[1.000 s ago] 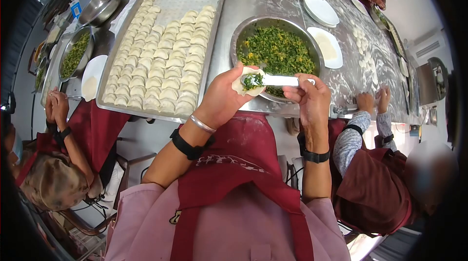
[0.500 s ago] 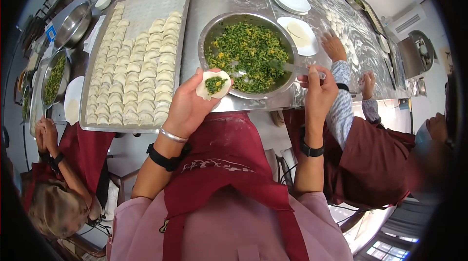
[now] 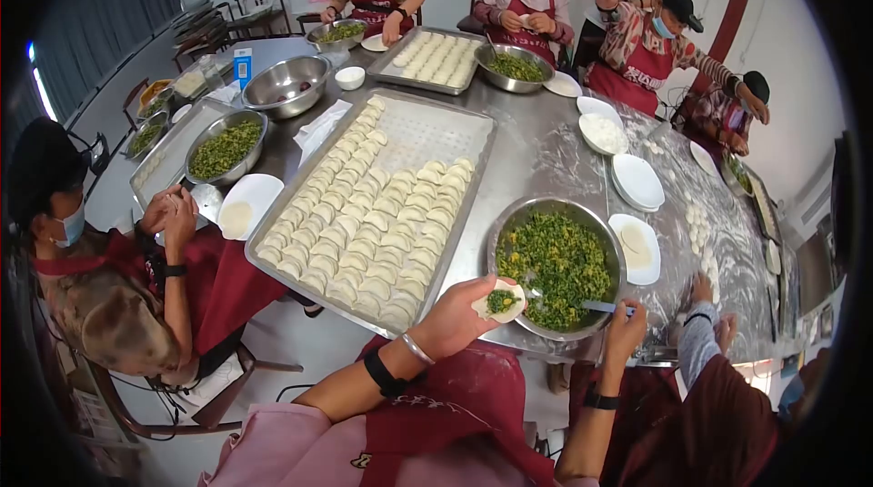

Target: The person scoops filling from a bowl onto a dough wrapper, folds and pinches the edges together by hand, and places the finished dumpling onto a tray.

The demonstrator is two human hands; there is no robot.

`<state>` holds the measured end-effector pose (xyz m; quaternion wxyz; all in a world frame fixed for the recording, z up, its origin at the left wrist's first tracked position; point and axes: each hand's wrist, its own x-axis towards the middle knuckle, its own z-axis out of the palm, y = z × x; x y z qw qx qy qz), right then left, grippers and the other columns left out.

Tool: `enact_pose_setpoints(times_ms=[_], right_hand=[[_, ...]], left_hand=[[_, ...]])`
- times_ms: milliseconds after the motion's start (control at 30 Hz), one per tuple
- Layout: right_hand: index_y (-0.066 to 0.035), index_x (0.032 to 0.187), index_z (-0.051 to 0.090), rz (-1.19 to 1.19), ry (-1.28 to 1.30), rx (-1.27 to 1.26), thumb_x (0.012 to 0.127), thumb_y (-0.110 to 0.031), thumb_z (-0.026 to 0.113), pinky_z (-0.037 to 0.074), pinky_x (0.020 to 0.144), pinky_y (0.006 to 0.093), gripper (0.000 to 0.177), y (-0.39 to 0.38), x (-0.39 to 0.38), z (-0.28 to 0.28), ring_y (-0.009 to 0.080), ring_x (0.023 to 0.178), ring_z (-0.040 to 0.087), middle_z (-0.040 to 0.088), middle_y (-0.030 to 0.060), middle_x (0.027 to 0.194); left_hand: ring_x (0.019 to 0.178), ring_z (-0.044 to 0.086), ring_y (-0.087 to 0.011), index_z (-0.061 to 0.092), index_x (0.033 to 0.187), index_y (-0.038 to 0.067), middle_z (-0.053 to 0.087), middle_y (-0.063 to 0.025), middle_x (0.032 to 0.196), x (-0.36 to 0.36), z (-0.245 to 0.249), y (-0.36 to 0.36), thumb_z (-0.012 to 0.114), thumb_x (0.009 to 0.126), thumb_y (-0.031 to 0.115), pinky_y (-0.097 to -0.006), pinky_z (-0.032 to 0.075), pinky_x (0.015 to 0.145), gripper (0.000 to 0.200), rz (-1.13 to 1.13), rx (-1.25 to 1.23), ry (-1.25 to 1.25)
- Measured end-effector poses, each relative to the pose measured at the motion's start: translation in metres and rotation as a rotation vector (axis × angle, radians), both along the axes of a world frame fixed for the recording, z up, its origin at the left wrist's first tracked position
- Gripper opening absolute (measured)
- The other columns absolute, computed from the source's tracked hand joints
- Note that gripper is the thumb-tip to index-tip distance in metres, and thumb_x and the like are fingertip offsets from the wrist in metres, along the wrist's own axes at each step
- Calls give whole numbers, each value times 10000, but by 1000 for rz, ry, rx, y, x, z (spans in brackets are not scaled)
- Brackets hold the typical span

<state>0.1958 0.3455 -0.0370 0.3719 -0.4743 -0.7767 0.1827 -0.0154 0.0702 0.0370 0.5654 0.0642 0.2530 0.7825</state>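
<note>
My left hand [image 3: 462, 314] holds a round dumpling wrapper [image 3: 511, 311] at the near left rim of a steel bowl [image 3: 498, 234]. A small mound of green filling with a yellow bit lies on the wrapper, which is unfolded. My right hand [image 3: 625, 328] pinches the flat handle of a spoon [image 3: 596, 306] at the bowl's right side. The spoon's far end is hidden in the chopped green and yellow filling [image 3: 559, 260]. Left of the bowl, a metal tray [image 3: 418, 128] carries rows of folded dumplings [image 3: 364, 223].
A plate with wrappers [image 3: 634, 251] and stacked white plates [image 3: 637, 182] stand beyond the bowl. At right, a co-worker's hand [image 3: 702, 289] is near dough pieces on the floured table. Another person [image 3: 109, 278] sits at left, near a second filling bowl [image 3: 250, 160]. More people work across the table.
My view has tilted up and swung left, bringing the far side of the table and its people into sight. Both hands keep hold of the wrapper and spoon.
</note>
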Motion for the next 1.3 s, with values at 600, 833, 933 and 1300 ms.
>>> enact_pose_setpoints(times_ms=[600,833,933,1300], right_hand=[[-8,1058,720,750,302,74,761,6,748,457,1040,448,298,-163,-52,114,361,1228,590,665,174,1251],[-35,1002,739,867,287,263,725,-13,772,471,1004,477,280,-173,-69,111,418,1224,576,666,164,1236],[-40,946,742,867,267,281,708,-1,769,479,995,476,243,-173,-69,112,415,1226,575,668,166,1230],[-18,869,721,824,270,302,702,7,776,504,970,456,177,-168,-68,106,388,1183,610,696,159,1168]], left_hand=[[1266,559,-285,511,1338,-65,571,-181,1341,6,28,-4,397,1089,239,-433,438,1112,409,-1,41,82],[1233,567,-235,511,1361,-32,567,-142,1348,10,34,-12,369,1095,233,-415,447,1080,402,-32,44,105],[1217,568,-227,511,1365,-27,565,-133,1344,13,35,-12,366,1095,225,-409,452,1068,397,-40,42,112],[1143,602,-196,552,1319,-2,613,-97,1257,18,33,-11,429,1075,247,-403,475,1034,369,-33,19,117]])
